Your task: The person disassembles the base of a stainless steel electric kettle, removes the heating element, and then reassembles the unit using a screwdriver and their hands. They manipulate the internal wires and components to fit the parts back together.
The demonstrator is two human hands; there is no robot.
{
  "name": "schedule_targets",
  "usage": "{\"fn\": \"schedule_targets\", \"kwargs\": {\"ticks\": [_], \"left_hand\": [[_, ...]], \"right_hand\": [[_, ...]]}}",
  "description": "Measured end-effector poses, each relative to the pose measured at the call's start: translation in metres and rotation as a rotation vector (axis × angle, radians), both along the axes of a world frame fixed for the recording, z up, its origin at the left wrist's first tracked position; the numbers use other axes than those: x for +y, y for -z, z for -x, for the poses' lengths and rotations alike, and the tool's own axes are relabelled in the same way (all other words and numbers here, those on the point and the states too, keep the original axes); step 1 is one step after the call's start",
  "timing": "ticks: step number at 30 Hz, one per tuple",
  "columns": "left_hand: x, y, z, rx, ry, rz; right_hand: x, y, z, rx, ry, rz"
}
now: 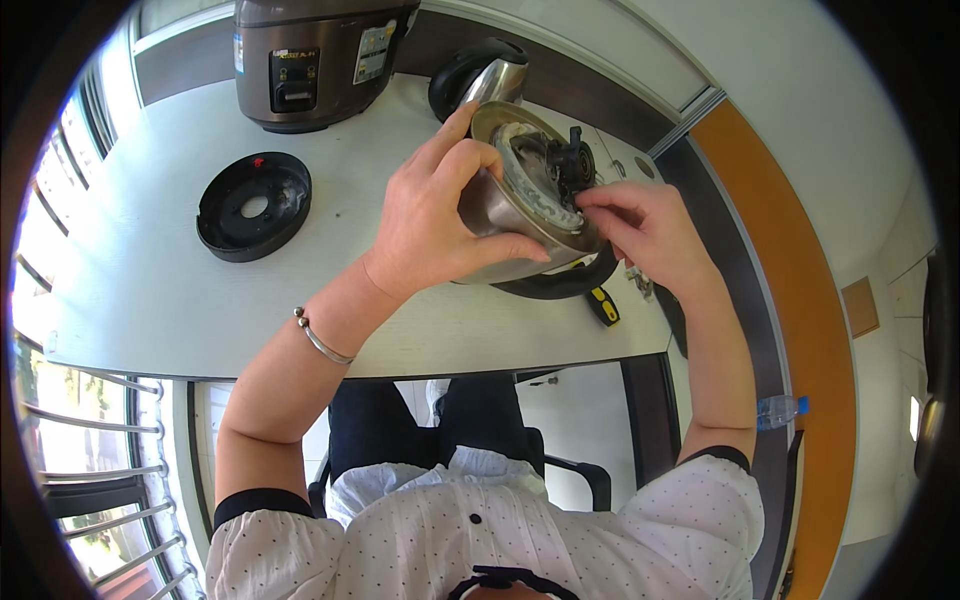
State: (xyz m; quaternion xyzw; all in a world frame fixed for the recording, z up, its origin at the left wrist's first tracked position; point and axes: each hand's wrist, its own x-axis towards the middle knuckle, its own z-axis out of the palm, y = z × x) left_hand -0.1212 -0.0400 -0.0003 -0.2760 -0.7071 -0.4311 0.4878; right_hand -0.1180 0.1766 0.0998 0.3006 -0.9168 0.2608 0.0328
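My left hand [435, 205] is wrapped round a steel kettle body [490, 215], tilted so that its underside faces right and up. Whitish paste rings that underside, and a black control unit [572, 160] stands up from it. At the lower edge of this unit, my right hand [640, 225] has its thumb and fingers pinched together; anything between the fingertips is too small to make out. A black curved part [560, 284], perhaps the handle, shows beneath the kettle body. Off to the left lies a round black base cover [252, 222] with a hole in its middle.
A brown cooker [320, 60] stands at the back of the white table [150, 310]. Behind the kettle body is another shiny steel and black vessel [495, 80]. A yellow-and-black tool handle [603, 307] lies near the right edge. Small metal pieces [638, 282] are beside my right hand.
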Motion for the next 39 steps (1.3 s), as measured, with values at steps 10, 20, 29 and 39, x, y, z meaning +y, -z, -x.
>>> {"fn": "schedule_targets", "kwargs": {"ticks": [10, 20, 29, 39], "left_hand": [[0.002, 0.0, 0.0, 0.007, 0.007, -0.017], [0.002, 0.001, 0.0, 0.032, -0.017, -0.011], [0.001, 0.001, 0.0, 0.037, -0.013, 0.005], [0.002, 0.002, 0.0, 0.032, -0.025, 0.016]], "right_hand": [[0.002, -0.004, 0.004, 0.214, -0.095, -0.166], [-0.007, 0.003, -0.011, -0.138, 0.112, 0.045], [-0.004, 0.012, -0.018, -0.243, 0.144, 0.24], [0.001, 0.023, -0.008, -0.27, 0.154, 0.414]]}}
